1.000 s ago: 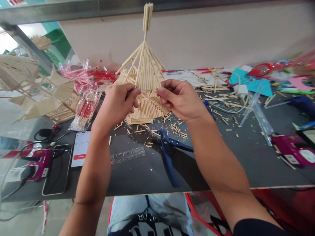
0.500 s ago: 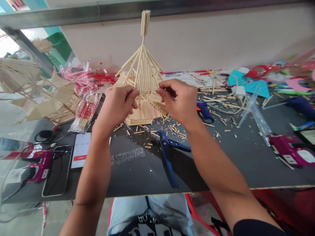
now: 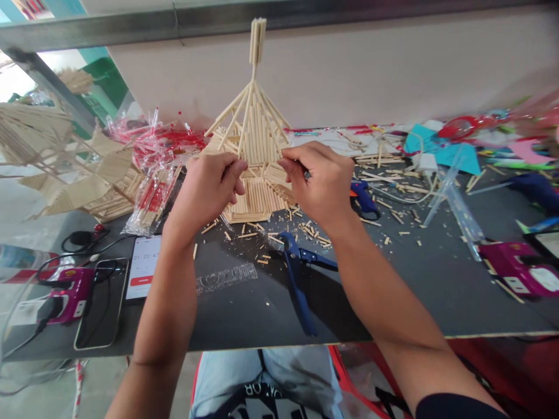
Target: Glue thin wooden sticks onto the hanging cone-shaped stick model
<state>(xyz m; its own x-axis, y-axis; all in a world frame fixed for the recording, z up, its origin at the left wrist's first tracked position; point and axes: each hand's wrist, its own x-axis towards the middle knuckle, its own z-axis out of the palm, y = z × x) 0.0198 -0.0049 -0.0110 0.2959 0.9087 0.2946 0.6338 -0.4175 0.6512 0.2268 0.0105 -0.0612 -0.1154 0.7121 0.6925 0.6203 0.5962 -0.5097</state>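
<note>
A pointed tower of pale wooden sticks [image 3: 255, 125] is held upright above the dark table [image 3: 414, 279], its spire rising toward the wall. My left hand [image 3: 208, 189] pinches its lower left edge with closed fingers. My right hand [image 3: 321, 180] grips the lower right edge, fingers curled around the sticks. Below the tower lies a flat panel of glued sticks [image 3: 257, 201] amid several cut stick scraps.
Blue cutters [image 3: 299, 273] lie in front of my hands, with a clear ruler [image 3: 227, 276] to their left. Two phones [image 3: 143, 265] and a magenta glue gun [image 3: 70, 294] sit at the left. Stick packets [image 3: 151, 195], another stick model [image 3: 65, 174], a second magenta tool [image 3: 517, 267] and coloured clutter surround them.
The tower has dropped slightly and shifted left with both hands. My right hand has re-gripped the lower right edge, with fingers curling tighter.
</note>
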